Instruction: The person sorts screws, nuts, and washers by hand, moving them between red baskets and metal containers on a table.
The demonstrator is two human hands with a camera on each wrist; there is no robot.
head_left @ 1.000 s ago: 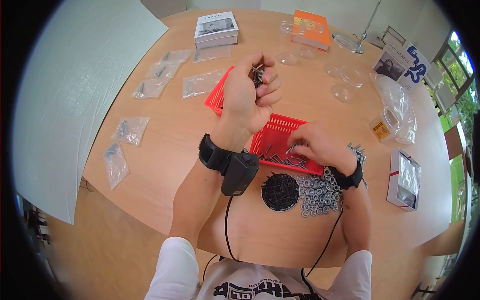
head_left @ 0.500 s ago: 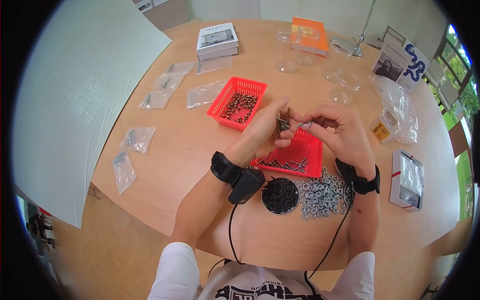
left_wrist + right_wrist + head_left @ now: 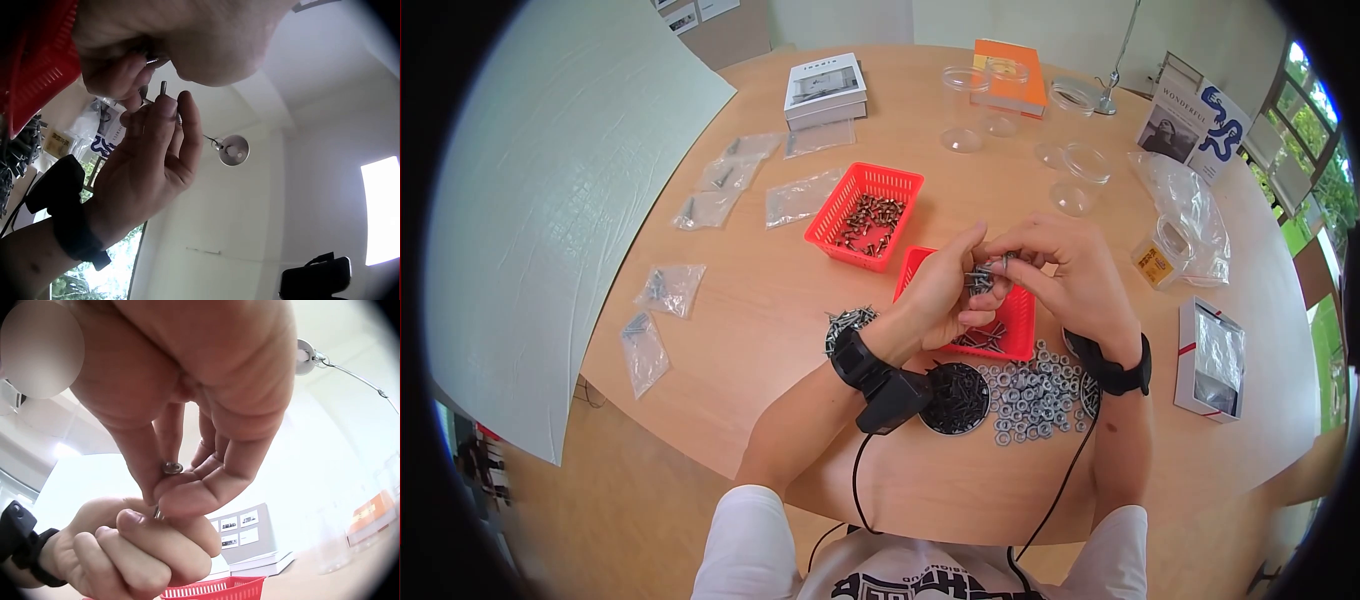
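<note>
Above a red basket (image 3: 1026, 335), both hands meet. Silver screws (image 3: 980, 281) lie in the curled fingers of my left hand (image 3: 940, 295). Thumb and fingertips of my right hand (image 3: 1072, 275) pinch a silver screw (image 3: 172, 467), its head showing in the right wrist view. A screw shank (image 3: 164, 87) sticks up past the right thumb in the left wrist view. More silver screws sit in the basket below, partly hidden by the hands. A second red basket (image 3: 840, 251), farther off, contains copper-coloured screws (image 3: 870, 222).
A dish of black screws (image 3: 956, 402) and loose nuts (image 3: 1032, 405) lie nearer the body. Silver screws (image 3: 850, 322) are heaped beside the left wrist. Small plastic bags (image 3: 670, 290) are on the left, clear cups (image 3: 1072, 100) at the back, an open box (image 3: 1212, 360) at the right.
My right hand has come up out of the near basket with a screw and joined the left hand. The left hand has moved right and closer, uncovering the far basket.
</note>
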